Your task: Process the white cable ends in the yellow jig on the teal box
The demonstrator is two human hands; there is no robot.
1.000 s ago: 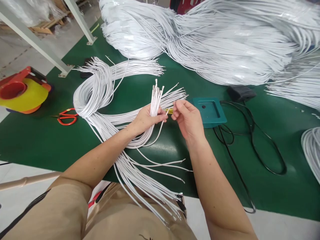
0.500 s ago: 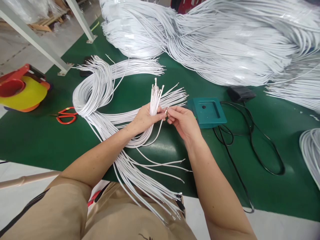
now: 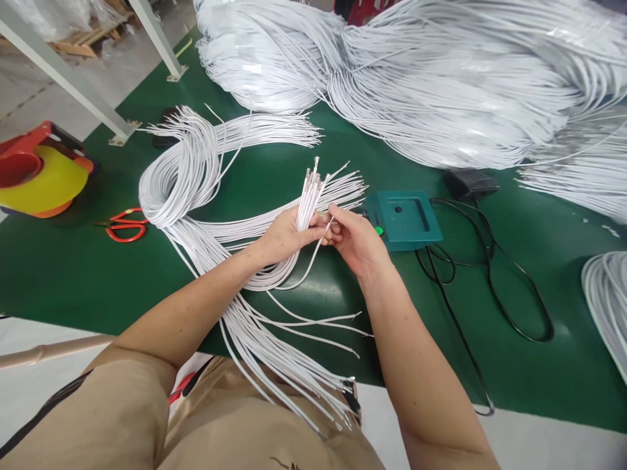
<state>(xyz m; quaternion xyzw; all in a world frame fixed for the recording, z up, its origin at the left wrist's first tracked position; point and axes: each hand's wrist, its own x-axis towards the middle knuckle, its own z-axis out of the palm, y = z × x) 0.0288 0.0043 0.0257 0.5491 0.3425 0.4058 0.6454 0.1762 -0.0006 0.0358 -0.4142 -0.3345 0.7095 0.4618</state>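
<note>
My left hand (image 3: 284,236) is closed around a bunch of thin white wires (image 3: 309,196) whose metal-tipped ends stand up above its fingers. My right hand (image 3: 355,241) sits right beside it, fingers pinched on a single white wire (image 3: 316,251) that loops down below the bunch. The wire tails (image 3: 274,352) trail off the front edge of the green table (image 3: 73,274) over my lap. A small green box (image 3: 409,219) with a recessed top lies just right of my right hand.
A curved bundle of white wires (image 3: 181,176) lies left of my hands, huge piles of white wire (image 3: 441,85) at the back. Red scissors (image 3: 122,225) and a yellow-and-red tape holder (image 3: 42,179) are at the left. Black cables (image 3: 494,281) loop at the right.
My right hand has moved left, up against my left hand, and now pinches a single wire. The upright bunch has tilted slightly to the right.
</note>
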